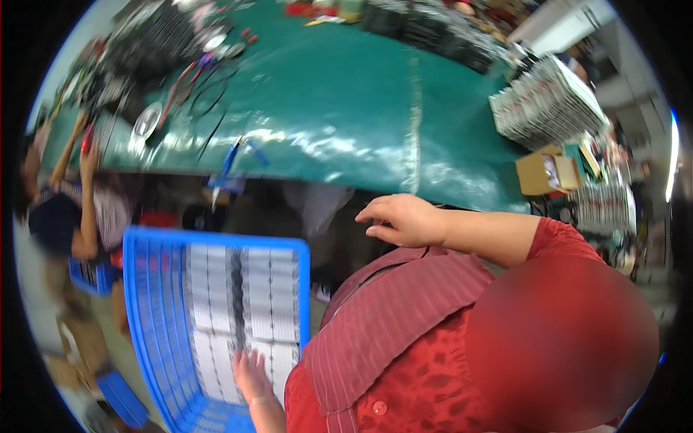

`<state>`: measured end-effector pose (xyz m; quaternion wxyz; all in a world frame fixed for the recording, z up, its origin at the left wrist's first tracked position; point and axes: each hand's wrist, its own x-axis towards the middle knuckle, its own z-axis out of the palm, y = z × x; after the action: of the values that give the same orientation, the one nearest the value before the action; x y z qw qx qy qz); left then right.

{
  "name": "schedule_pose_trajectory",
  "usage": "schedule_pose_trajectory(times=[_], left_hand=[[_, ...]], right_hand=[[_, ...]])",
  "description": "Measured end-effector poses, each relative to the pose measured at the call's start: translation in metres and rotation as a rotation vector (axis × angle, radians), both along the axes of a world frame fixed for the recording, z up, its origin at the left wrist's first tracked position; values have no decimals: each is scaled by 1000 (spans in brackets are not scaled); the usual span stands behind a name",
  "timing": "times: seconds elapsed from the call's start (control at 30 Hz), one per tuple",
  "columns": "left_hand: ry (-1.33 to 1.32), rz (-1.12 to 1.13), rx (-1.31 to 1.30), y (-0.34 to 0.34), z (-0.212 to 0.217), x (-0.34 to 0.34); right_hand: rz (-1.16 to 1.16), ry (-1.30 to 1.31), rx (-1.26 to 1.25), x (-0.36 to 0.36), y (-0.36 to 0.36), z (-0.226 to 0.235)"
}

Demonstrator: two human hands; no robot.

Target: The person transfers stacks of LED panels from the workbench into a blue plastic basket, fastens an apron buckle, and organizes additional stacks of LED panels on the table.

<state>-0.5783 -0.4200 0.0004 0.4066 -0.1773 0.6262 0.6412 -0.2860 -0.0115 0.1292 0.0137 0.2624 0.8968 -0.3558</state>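
Note:
A large blue plastic crate [305,289] stands on the left, beside my body. Packed rows of thin white pieces [211,292] lie in it, with a dark strip between the rows. My left hand [251,375] hovers over the lower rows with its fingers apart and nothing seen in them; whether it touches the pieces I cannot tell. By the front edge of the green table [325,94], my right hand [404,220] is held out to the left, palm down. Its fingers are loosely bent and apart, with nothing visible in them.
A tall stack of thin pieces [545,105] stands at the table's right, near an open cardboard box [547,173]. Dark stacks [433,32] line the far side. Blue-handled pliers [229,160] lie at the front edge. A co-worker [86,209] sits left, holding a red-handled tool [87,139].

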Motion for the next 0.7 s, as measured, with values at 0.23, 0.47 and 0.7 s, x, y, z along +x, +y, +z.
schedule_pose_trajectory(times=[0.23,0.47,0.7], left_hand=[[759,-223,-68,188,176,83],[620,-1141,76,315,149,183],[387,-1202,182,391,123,257]], right_hand=[[-278,-263,31,169,49,-28],[-403,-285,-80,308,73,-51],[-627,-248,-242,391,84,-47]])
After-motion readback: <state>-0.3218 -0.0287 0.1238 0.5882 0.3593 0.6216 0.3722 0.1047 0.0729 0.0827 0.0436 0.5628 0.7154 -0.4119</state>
